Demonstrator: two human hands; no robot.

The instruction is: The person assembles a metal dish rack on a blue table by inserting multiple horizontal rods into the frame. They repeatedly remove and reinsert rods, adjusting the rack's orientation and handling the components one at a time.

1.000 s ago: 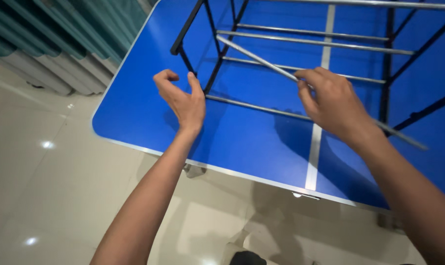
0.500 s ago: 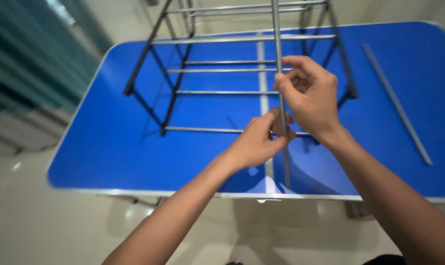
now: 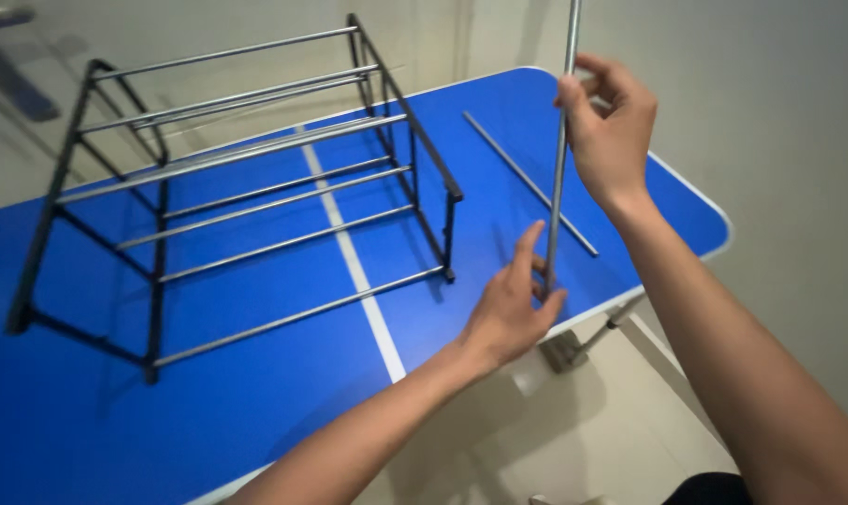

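Plainly, with the right hand (image 3: 611,126) loosely curled round the upright rod (image 3: 557,178) and the left hand (image 3: 513,304) open at its foot, it could slip and clatter onto the table (image 3: 255,393).

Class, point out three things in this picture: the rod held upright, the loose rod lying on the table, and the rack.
upright rod (image 3: 558,178), head view, mid-shaft between the hands.
loose rod (image 3: 527,180), head view, middle of its length.
rack (image 3: 413,131), head view, right black end frame.
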